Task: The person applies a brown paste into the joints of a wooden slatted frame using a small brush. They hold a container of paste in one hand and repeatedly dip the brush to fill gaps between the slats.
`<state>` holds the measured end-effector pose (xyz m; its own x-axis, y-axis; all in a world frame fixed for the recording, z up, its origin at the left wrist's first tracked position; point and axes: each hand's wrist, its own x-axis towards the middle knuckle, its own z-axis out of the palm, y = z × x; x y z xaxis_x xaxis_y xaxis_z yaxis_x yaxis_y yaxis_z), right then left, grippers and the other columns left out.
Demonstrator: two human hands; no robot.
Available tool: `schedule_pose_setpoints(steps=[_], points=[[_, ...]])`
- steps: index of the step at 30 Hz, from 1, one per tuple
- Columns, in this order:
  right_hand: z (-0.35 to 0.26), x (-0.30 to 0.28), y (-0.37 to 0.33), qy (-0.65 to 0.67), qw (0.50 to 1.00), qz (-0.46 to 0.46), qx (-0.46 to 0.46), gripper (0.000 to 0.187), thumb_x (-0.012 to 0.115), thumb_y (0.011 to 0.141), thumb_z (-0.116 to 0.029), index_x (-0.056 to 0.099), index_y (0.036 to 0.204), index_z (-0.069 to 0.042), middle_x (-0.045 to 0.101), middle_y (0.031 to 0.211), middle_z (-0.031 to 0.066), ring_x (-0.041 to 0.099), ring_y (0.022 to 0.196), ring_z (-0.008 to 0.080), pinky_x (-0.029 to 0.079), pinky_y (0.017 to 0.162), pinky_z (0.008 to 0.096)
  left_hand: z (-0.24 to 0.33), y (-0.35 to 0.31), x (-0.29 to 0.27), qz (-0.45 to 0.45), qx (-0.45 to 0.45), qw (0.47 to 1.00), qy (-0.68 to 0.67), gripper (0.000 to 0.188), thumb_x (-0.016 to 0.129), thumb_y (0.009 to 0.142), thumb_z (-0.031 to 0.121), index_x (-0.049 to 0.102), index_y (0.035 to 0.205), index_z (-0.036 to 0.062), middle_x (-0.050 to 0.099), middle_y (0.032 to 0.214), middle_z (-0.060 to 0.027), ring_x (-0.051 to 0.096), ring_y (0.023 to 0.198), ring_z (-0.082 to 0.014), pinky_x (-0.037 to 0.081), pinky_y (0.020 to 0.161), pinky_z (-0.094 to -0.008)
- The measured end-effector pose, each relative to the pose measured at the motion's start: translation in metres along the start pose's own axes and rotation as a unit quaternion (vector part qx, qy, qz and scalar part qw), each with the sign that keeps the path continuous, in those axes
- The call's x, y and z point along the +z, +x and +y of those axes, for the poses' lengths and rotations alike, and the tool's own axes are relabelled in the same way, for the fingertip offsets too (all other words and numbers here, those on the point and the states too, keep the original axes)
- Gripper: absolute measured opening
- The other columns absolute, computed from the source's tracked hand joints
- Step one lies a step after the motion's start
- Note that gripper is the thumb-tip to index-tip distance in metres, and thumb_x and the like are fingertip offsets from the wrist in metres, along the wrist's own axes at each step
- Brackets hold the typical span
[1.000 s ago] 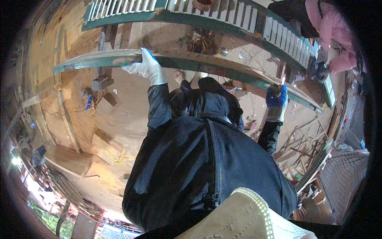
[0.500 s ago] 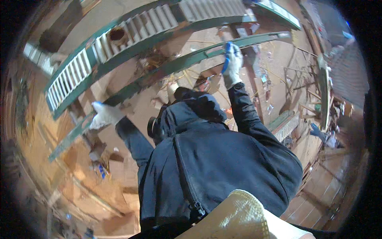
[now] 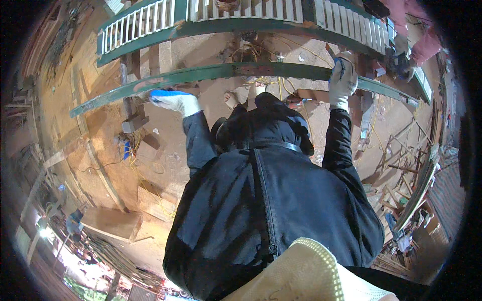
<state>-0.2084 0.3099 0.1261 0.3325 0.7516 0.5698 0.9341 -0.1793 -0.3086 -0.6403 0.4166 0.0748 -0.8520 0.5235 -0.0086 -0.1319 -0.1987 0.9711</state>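
A long green-painted wooden board (image 3: 211,73), worn to bare wood in patches, runs crosswise before me. My right hand (image 3: 344,83), in a white glove with blue fingertips, is closed over the board right of its middle. A thin brown piece pokes out by those fingers; I cannot tell what it is. My left hand (image 3: 176,102), gloved alike, lies flat with fingers stretched out just under the board's near edge, left of the middle. Whether it touches the board is unclear. Beyond lies a green frame with white slats (image 3: 246,11).
Yellow cords (image 3: 281,88) trail over the dirt floor beneath the board. A person in pink clothing (image 3: 424,42) is at the far right. Wood blocks (image 3: 135,122) and a brown box-like piece (image 3: 111,223) lie left. Scrap wood and debris (image 3: 401,200) are heaped at right.
The board has turned from slanting to nearly level across the view, and a smooth face shows where slots showed before. My left hand has gone from its end to flat beneath it. My view has swung.
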Motion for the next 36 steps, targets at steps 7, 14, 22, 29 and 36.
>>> schedule_pose_setpoints(steps=[7,14,22,29,36], points=[[0.013,0.013,0.005,-0.054,0.996,-0.065,0.0,0.025,0.056,0.098,-0.033,0.067,0.1,-0.011,0.07,0.092,0.0146,0.065,0.08,0.0353,0.05,0.073,0.047,-0.004,-0.076,0.013,-0.041,-0.088,0.993,0.067,0.05,0.053,0.099,0.047,0.053,0.127,0.0055,0.056,0.125,-0.0133,0.057,0.109,-0.0248,0.05,0.095,-0.0452],[0.013,0.009,-0.01,-0.066,0.997,-0.013,0.034,0.023,0.056,0.1,-0.028,0.067,0.103,-0.008,0.07,0.085,0.0106,0.063,0.076,0.0334,0.048,0.073,0.045,-0.003,-0.152,0.048,-0.098,-0.098,0.976,0.169,0.05,0.053,0.099,0.046,0.053,0.127,0.005,0.056,0.125,-0.0133,0.057,0.109,-0.0256,0.05,0.095,-0.0449],[-0.002,-0.006,-0.029,-0.006,0.998,-0.015,0.062,0.022,0.056,0.099,-0.025,0.067,0.096,-0.006,0.068,0.081,0.0109,0.062,0.074,0.033,0.049,0.072,0.0442,0.001,-0.166,0.096,-0.12,-0.069,0.974,0.178,0.049,0.052,0.099,0.045,0.053,0.128,0.0044,0.057,0.124,-0.0134,0.057,0.108,-0.0265,0.05,0.095,-0.0446],[-0.017,-0.034,-0.082,-0.008,0.996,-0.008,0.084,0.023,0.063,0.096,-0.024,0.068,0.084,-0.005,0.067,0.079,0.0122,0.062,0.074,0.0326,0.049,0.072,0.0449,0.001,-0.172,0.101,-0.136,-0.071,0.971,0.185,0.049,0.052,0.099,0.044,0.053,0.129,0.0039,0.058,0.124,-0.0135,0.058,0.107,-0.0272,0.049,0.095,-0.0443],[-0.038,-0.052,-0.086,-0.03,0.992,-0.033,0.117,0.023,0.063,0.095,-0.023,0.065,0.082,-0.005,0.06,0.069,0.0134,0.056,0.068,0.033,0.045,0.066,0.0461,0.002,-0.178,0.102,-0.167,-0.082,0.966,0.179,0.049,0.052,0.1,0.042,0.053,0.129,0.0034,0.058,0.123,-0.0136,0.058,0.106,-0.028,0.049,0.095,-0.044]])
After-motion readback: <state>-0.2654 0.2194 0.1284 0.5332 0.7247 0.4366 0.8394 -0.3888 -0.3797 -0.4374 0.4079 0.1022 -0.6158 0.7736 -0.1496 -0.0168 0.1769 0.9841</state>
